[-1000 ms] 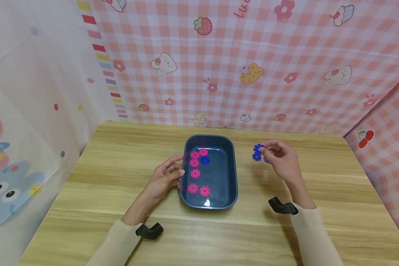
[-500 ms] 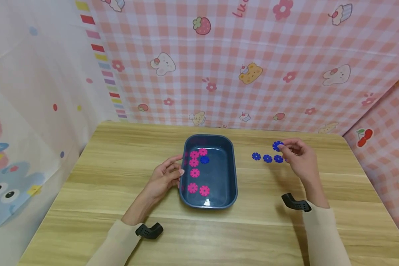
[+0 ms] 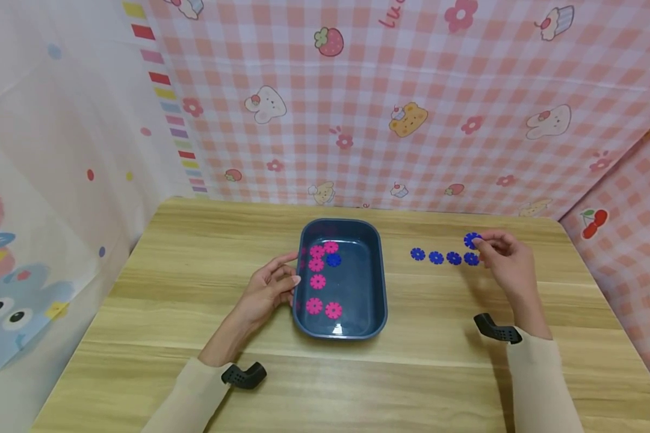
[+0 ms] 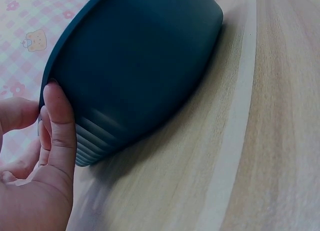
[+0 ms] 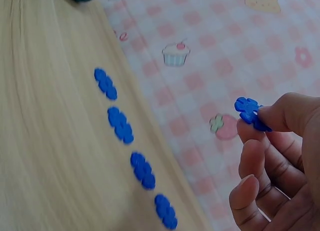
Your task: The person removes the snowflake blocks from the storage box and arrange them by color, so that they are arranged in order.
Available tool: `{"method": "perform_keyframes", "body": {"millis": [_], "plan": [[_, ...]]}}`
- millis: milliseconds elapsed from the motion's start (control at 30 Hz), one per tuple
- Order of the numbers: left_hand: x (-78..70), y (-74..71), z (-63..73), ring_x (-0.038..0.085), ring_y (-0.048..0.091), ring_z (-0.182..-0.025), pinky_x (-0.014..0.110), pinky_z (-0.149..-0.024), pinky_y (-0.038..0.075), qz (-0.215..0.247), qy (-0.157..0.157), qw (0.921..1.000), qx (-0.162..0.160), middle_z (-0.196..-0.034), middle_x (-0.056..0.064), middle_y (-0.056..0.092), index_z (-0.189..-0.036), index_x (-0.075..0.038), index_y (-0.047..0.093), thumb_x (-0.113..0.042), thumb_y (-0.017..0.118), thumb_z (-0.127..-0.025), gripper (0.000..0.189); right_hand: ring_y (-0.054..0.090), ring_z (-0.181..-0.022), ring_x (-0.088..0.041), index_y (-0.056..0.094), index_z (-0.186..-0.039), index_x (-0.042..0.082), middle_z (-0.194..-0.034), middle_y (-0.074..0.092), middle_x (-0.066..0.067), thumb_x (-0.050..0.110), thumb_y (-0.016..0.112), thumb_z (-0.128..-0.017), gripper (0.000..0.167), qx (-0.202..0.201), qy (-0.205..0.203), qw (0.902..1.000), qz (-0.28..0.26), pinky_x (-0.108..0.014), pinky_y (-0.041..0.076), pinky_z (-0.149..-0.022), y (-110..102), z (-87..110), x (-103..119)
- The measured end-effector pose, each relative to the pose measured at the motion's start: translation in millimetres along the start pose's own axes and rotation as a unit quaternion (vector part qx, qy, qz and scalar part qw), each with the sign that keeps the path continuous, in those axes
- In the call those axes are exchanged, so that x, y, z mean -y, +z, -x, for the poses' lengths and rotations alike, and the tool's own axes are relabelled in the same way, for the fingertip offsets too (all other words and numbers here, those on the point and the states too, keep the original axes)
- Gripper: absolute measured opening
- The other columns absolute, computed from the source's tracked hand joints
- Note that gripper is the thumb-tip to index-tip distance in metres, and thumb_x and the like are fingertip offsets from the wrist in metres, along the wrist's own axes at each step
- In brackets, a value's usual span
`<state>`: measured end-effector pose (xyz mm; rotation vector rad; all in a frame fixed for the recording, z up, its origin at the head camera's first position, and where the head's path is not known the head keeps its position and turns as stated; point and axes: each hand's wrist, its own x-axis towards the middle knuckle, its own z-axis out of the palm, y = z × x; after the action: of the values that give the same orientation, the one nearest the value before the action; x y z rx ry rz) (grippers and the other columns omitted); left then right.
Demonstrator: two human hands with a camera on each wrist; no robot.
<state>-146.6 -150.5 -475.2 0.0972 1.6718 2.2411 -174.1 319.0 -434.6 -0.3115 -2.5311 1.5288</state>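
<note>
My right hand (image 3: 509, 258) pinches a blue snowflake building disc (image 5: 247, 111) between thumb and index finger, held above the table. Below it on the wood lies a row of several blue snowflake discs (image 3: 436, 258), the rightmost close under my fingers. With my left hand (image 3: 268, 288) I grip the left rim of a dark blue rectangular tray (image 3: 383, 282); in the left wrist view the thumb lies against the tray's outer wall (image 4: 140, 66). Inside the tray, along its left side, are several pink snowflake discs (image 3: 318, 281) and one blue snowflake disc (image 3: 333, 260).
The wooden table (image 3: 411, 373) runs back to a pink checked cloth (image 3: 314, 156) hanging behind it. A white patterned curtain (image 3: 49, 150) hangs at the left, and another checked cloth (image 3: 628, 240) at the right. Black wrist mounts (image 3: 244, 376) sit on both sleeves.
My right hand has moved right along the row, carrying the blue snowflake disc, and uncovers more discs on the table. The left hand and the tray have stayed put.
</note>
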Motion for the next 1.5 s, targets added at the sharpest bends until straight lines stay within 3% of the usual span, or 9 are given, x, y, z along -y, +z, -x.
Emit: {"method": "perform_keyframes", "body": {"millis": [367, 600, 933, 1200, 1333, 1500], "plan": [[-0.8, 1.0, -0.9, 0.01, 0.061, -0.076, 0.021, -0.062, 0.054, -0.003, -0.003, 1.0, -0.002, -0.103, 0.0, 0.06, -0.155, -0.004, 0.039, 0.003, 0.06, -0.099, 0.06, 0.061, -0.068, -0.005, 0.064, -0.112, 0.012, -0.083, 0.068, 0.016, 0.034, 0.067, -0.099, 0.025, 0.003, 0.045, 0.999, 0.003, -0.021, 0.053, -0.055, -16.9, -8.9, -31.7], [-0.9, 0.7, -0.8, 0.011, 0.061, -0.076, 0.021, -0.061, 0.054, -0.001, -0.001, 1.0, -0.003, -0.102, 0.001, 0.06, -0.155, -0.003, 0.039, 0.004, 0.058, -0.099, 0.059, 0.06, -0.065, -0.004, 0.063, -0.112, 0.012, -0.08, 0.067, 0.02, 0.037, 0.067, -0.099, 0.029, 0.01, 0.057, 0.9976, 0.037, -0.021, 0.051, -0.055, -24.6, -13.2, -46.5], [-0.3, 0.4, -0.2, 0.01, 0.06, -0.074, 0.022, -0.06, 0.054, 0.001, -0.003, 1.0, -0.004, -0.101, 0.0, 0.059, -0.155, -0.003, 0.039, 0.005, 0.058, -0.099, 0.059, 0.055, -0.067, 0.002, 0.065, -0.115, 0.003, -0.074, 0.059, 0.025, 0.036, 0.066, -0.1, 0.037, 0.004, 0.022, 0.9912, 0.13, -0.018, 0.046, -0.057, -29.9, -21.6, -60.2], [1.2, -0.3, 1.1, 0.01, 0.061, -0.075, 0.022, -0.06, 0.054, 0.002, -0.001, 1.0, -0.003, -0.104, 0.002, 0.059, -0.154, -0.004, 0.04, 0.002, 0.061, -0.099, 0.06, 0.053, -0.077, -0.008, 0.069, -0.113, 0.004, -0.089, 0.062, 0.003, 0.042, 0.062, -0.1, 0.041, -0.004, 0.019, 0.9767, 0.214, -0.018, 0.042, -0.063, -28.2, -24.8, -65.5], [1.8, -0.2, 0.3, 0.01, 0.062, -0.075, 0.022, -0.06, 0.054, -0.002, 0.002, 1.0, -0.003, -0.104, 0.003, 0.059, -0.154, -0.004, 0.04, 0.001, 0.061, -0.099, 0.059, 0.052, -0.078, -0.013, 0.068, -0.112, 0.004, -0.093, 0.062, -0.004, 0.04, 0.063, -0.1, 0.038, 0.002, 0.017, 0.9741, 0.225, -0.02, 0.041, -0.062, -28.3, -23.5, -64.1], [2.2, 0.1, -0.2, 0.011, 0.062, -0.076, 0.022, -0.06, 0.054, -0.001, 0.003, 1.0, -0.002, -0.104, 0.002, 0.059, -0.154, -0.004, 0.04, 0.001, 0.061, -0.099, 0.058, 0.052, -0.075, -0.008, 0.065, -0.114, 0.005, -0.096, 0.065, -0.007, 0.033, 0.066, -0.098, 0.033, 0.005, 0.011, 0.9763, 0.216, -0.019, 0.043, -0.06, -27.9, -21.5, -61.3]]}}
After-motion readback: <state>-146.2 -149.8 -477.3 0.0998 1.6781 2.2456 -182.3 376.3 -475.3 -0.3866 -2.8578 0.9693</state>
